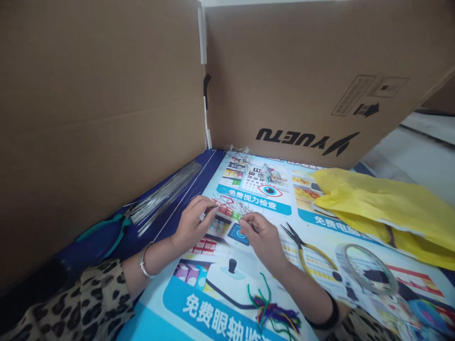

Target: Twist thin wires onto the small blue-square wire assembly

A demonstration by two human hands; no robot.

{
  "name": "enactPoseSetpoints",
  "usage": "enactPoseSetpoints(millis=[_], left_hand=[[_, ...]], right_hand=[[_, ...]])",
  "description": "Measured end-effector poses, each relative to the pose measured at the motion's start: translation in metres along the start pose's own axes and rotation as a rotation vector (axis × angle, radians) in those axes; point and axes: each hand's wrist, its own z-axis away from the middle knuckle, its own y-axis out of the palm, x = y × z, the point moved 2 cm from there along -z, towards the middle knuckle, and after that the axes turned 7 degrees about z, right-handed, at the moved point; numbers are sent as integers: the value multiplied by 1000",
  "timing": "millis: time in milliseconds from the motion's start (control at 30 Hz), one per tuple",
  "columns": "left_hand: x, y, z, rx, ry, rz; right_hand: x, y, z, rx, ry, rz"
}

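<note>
Over the printed sheet, my left hand [196,221] is closed, thumb and forefinger pinched on a thin wire. My right hand [262,235] faces it a short way off, its fingers also closed on thin wire; the fine strands [245,207] show just past its fingertips. The wire is too fine to follow between the two hands. Beyond them lie loose tangles of thin wire [272,175]. Yellow-handled needle-nose pliers [302,244] lie right of my right hand. A bundle of colored pipe cleaners [275,313] is near my right forearm.
Cardboard panels [106,94] stand on the left and at the back. Straight metal wires [167,192] and teal-handled pliers [119,229] lie at left. A yellow plastic bag [384,208], a clear tape roll [369,270] and a blue round item [428,317] are at right.
</note>
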Motion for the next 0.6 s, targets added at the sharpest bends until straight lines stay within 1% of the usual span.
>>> enactPoseSetpoints(millis=[200, 467, 600], left_hand=[[0, -1, 2, 15, -79, 16], [0, -1, 4, 23, -124, 27], [2, -1, 4, 19, -182, 41]], right_hand=[[0, -1, 0, 1, -1, -6], [-2, -1, 1, -1, 13, -4], [-2, -1, 1, 0, 23, -3]])
